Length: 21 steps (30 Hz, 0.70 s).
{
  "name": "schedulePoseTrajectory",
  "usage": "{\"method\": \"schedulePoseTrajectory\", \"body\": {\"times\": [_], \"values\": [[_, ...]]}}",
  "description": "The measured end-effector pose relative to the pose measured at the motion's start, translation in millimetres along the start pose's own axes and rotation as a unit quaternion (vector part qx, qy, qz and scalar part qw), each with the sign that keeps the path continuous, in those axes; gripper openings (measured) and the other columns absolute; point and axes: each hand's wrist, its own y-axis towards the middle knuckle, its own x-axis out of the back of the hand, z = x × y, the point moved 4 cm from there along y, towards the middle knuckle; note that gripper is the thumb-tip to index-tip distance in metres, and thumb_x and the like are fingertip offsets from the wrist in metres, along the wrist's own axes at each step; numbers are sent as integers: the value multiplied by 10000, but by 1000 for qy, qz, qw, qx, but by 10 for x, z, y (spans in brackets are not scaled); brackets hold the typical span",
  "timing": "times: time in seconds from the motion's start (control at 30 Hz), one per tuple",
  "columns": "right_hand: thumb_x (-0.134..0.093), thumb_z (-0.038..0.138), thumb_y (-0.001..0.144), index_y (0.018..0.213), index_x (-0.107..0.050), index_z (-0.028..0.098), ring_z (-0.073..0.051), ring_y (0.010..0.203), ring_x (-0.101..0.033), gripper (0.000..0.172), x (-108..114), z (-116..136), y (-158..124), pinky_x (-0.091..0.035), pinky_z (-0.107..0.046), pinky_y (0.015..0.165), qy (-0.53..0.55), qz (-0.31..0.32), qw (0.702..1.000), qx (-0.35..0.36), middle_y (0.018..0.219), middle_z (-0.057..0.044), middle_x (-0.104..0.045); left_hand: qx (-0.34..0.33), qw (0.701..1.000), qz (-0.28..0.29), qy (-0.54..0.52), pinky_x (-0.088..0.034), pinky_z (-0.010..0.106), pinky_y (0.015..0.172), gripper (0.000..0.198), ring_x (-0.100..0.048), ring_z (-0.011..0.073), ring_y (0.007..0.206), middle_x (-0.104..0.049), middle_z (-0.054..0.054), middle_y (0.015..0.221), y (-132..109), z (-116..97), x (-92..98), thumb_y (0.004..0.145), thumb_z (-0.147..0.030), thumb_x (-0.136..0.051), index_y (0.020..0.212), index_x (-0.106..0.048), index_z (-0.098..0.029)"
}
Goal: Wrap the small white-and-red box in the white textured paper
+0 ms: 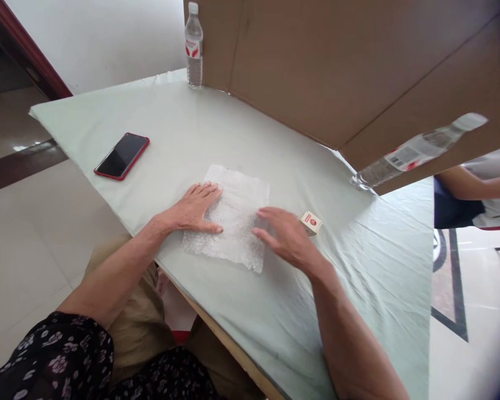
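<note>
A sheet of clear bubble wrap (237, 214) lies flat on the pale green tablecloth (358, 266). My left hand (194, 209) rests palm down on its left edge, fingers stretched out. My right hand (285, 233) lies flat over its right edge, fingers spread and pointing left. Neither hand holds anything. A small white box with a red mark (311, 221) sits just right of my right hand.
A red-cased phone (122, 155) lies at the table's left. One water bottle (194, 45) stands at the back, another (416, 151) near the right. A large cardboard sheet (341, 61) walls the far side. Another person's arm (475, 183) shows at the right.
</note>
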Motion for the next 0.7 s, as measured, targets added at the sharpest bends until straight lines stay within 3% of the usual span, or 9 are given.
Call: {"method": "schedulePoseTrajectory", "body": {"times": [0.13,0.2,0.33,0.43,0.53,0.7], "values": [[-568,524,915,1221,-692,216,-373,1137,-665,452,435,-439,-184,-500,-567,943,-67,-80,990,-96,1212,-150,-739,-12,997,-65,-46,-164,482,1287,1032,-185,338,1590,-207,168,1711,-34,19,78,840,-788,-518,1613,-265,-153],[-616,569,851,1219,-680,190,-378,1051,-672,532,448,-651,-243,-521,-522,827,-90,-60,984,-138,1179,-175,-732,-21,996,-73,-55,-178,485,1283,1020,-198,343,1586,-231,174,1703,-49,18,98,844,-766,-533,1609,-269,-144],[-596,519,849,1169,-665,192,-282,762,-664,463,342,-811,-255,-499,-411,671,-72,-36,980,-184,900,-109,-739,-19,999,-29,-37,-174,543,1272,1011,-212,376,1575,-307,187,1672,-59,16,64,823,-714,-594,1600,-282,-148],[-643,491,845,1238,-628,199,-262,779,-667,490,401,-594,-189,-515,-409,716,-12,-105,980,-168,911,-87,-734,-18,999,-19,-22,-153,566,1272,1000,-203,385,1575,-312,188,1669,-58,8,33,823,-676,-615,1603,-269,-155],[-656,452,880,1327,-587,206,-247,860,-684,515,434,-154,-37,-531,-412,821,66,-146,983,-93,1008,-86,-737,-21,999,-24,-17,-141,558,1273,1020,-201,388,1574,-306,190,1671,-50,2,8,813,-684,-629,1604,-265,-151],[-651,318,907,1331,-601,218,-282,1027,-688,439,116,478,358,-492,-446,940,45,-42,998,29,1123,-102,-741,-29,998,-46,-15,-148,556,1263,1033,-229,392,1564,-336,190,1657,-31,5,-4,793,-698,-650,1594,-285,-158]]}}
